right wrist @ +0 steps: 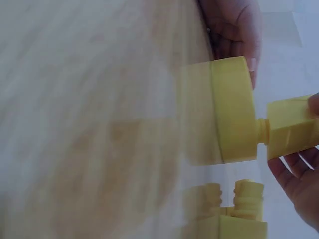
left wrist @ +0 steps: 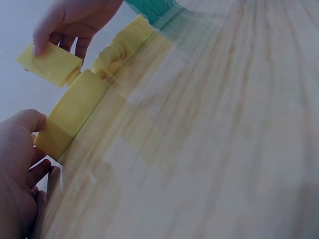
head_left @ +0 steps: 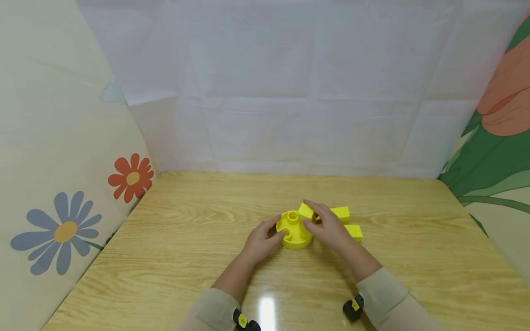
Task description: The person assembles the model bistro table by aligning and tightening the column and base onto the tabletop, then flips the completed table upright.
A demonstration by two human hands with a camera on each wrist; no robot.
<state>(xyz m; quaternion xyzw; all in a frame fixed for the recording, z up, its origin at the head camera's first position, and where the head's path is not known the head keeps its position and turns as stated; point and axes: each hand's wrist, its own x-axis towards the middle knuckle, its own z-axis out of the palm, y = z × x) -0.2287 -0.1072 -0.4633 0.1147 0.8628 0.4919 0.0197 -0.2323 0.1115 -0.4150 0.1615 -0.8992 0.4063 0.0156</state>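
Note:
A round yellow plastic base (head_left: 296, 244) with raised ring sockets lies flat on the wooden table. My left hand (head_left: 262, 240) holds its left rim between thumb and fingers. Above the base's far right side, my right hand (head_left: 330, 226) pinches a yellow block (head_left: 306, 211) by its sides. In the right wrist view, a narrow threaded peg (right wrist: 262, 131) under that block meets the top of the base (right wrist: 234, 109); how deep it sits is hidden. The block stands slightly tilted there.
Just right of the base lie two more yellow blocks, a far one (head_left: 341, 214) and a near one (head_left: 354, 232), partly behind the right hand. Threaded ends (right wrist: 248, 199) show in the right wrist view. A white cloth (head_left: 290, 92) hangs behind the table.

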